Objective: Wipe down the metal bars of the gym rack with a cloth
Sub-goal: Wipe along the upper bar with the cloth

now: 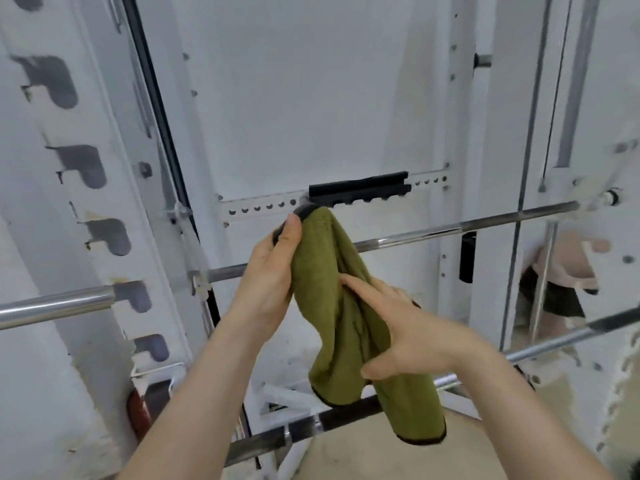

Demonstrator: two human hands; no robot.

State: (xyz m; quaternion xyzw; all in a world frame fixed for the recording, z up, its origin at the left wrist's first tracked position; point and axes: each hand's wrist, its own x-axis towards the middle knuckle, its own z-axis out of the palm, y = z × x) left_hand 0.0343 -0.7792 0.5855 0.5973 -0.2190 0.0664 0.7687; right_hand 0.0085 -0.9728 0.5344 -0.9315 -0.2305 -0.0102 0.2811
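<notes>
An olive-green cloth point(323, 306) with a dark hem hangs in front of me at the centre of the view. My left hand point(273, 271) pinches its top edge, thumb up. My right hand point(405, 327) grips its folds lower down, fingers pointing left. Behind the cloth a chrome barbell point(433, 233) runs across the white gym rack, rising from lower left to upper right. A darker metal bar point(304, 427) crosses lower down, in front of my forearms. The cloth does not touch either bar that I can tell.
A white notched rack upright point(104, 188) stands at the left. A perforated white crossbar point(263, 207) with a black pad point(360, 190) lies behind the cloth. A mirror point(568, 271) at the right reflects a person. A dark red object point(138, 407) sits low at the left.
</notes>
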